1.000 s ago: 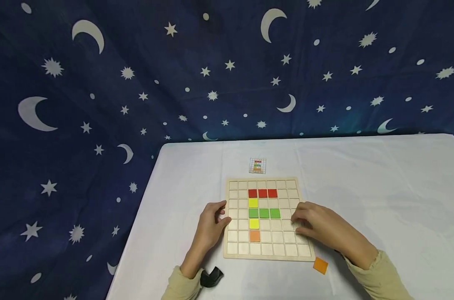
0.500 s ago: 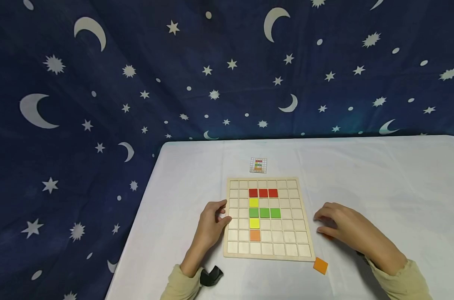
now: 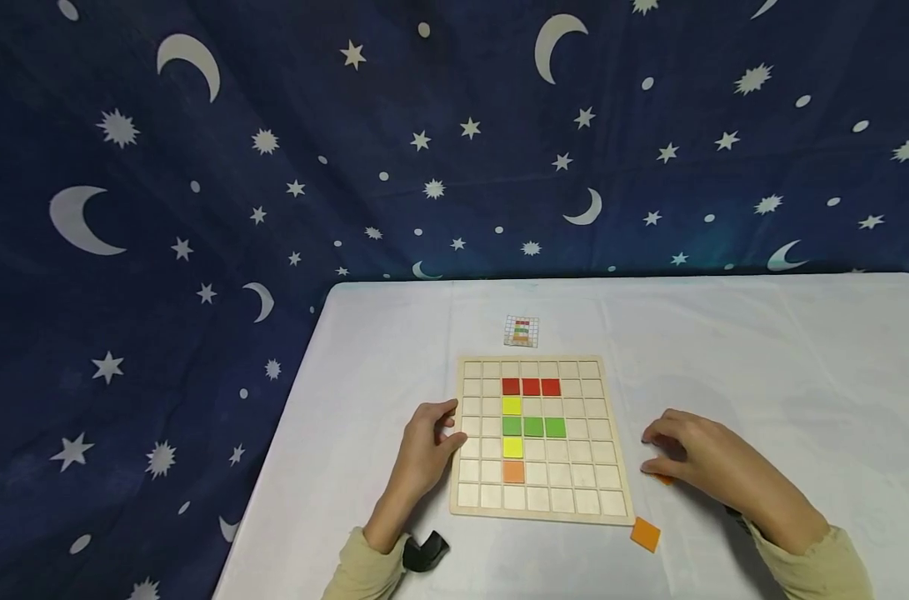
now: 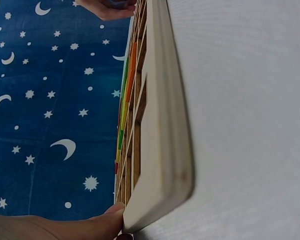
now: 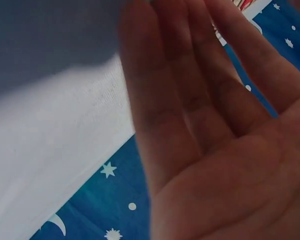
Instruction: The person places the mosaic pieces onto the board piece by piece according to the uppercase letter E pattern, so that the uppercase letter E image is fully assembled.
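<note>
A wooden grid board (image 3: 471, 499) lies on the white table, with red (image 3: 531, 387), yellow (image 3: 511, 406), green (image 3: 533, 427) and orange (image 3: 512, 472) square tiles set in its cells. At the board's left edge rests my left hand (image 3: 422, 450), thumb and forefinger touching it a little apart; the left wrist view shows the thumb (image 4: 110, 220) at the rim. Right of the board, my right hand (image 3: 701, 454) hovers low with loosely bent fingers. Beneath its thumb shows part of an orange tile (image 3: 665, 479); the fingertips are cut off in the right wrist view.
Another orange tile (image 3: 646, 534) lies by the board's lower right corner. A small printed card (image 3: 521, 331) with a coloured grid pattern sits behind the board. Beside my left sleeve is a black curved piece (image 3: 426, 552). Dark blue star-and-moon cloth (image 3: 499, 167) hangs behind the table.
My right hand has moved right, off the board's right edge, to an orange tile on the table. The left hand keeps its place. The tiles on the board look the same.
</note>
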{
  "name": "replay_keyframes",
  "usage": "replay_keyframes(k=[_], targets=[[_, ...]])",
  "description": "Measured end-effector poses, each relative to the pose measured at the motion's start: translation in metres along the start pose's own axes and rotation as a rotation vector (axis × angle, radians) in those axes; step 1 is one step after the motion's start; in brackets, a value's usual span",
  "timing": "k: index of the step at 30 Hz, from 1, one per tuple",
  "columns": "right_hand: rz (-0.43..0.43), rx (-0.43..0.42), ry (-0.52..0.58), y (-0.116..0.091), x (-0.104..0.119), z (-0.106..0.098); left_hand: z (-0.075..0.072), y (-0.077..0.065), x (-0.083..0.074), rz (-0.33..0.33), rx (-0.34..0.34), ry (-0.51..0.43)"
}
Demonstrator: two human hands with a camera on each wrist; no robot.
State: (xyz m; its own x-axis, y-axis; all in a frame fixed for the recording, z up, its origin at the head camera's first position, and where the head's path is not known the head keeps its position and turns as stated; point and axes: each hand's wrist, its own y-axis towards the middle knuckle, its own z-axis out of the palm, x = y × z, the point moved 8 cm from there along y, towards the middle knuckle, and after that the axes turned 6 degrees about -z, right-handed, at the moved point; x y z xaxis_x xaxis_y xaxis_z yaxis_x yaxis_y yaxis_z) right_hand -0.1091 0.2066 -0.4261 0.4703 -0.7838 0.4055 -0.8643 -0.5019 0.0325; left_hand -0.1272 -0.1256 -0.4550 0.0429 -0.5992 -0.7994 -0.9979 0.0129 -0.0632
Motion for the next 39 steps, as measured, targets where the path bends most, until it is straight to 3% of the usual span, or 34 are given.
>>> replay_keyframes(k=[8,25,34,39], targets=[[0.016,0.078,0.067,-0.006,-0.004,0.005,0.0,0.0,-0.001,-0.001,-0.001,-0.006],[-0.046,-0.011,0.123,0.001,0.005,0.004,0.0,-0.001,-0.001,-0.012,0.0,0.006],[-0.063,-0.028,0.146,0.014,0.022,0.0,0.001,-0.001,-0.001,-0.011,0.005,0.002],[-0.12,-0.019,0.165,0.026,0.038,0.0,0.001,0.0,-0.001,-0.01,0.005,0.001]])
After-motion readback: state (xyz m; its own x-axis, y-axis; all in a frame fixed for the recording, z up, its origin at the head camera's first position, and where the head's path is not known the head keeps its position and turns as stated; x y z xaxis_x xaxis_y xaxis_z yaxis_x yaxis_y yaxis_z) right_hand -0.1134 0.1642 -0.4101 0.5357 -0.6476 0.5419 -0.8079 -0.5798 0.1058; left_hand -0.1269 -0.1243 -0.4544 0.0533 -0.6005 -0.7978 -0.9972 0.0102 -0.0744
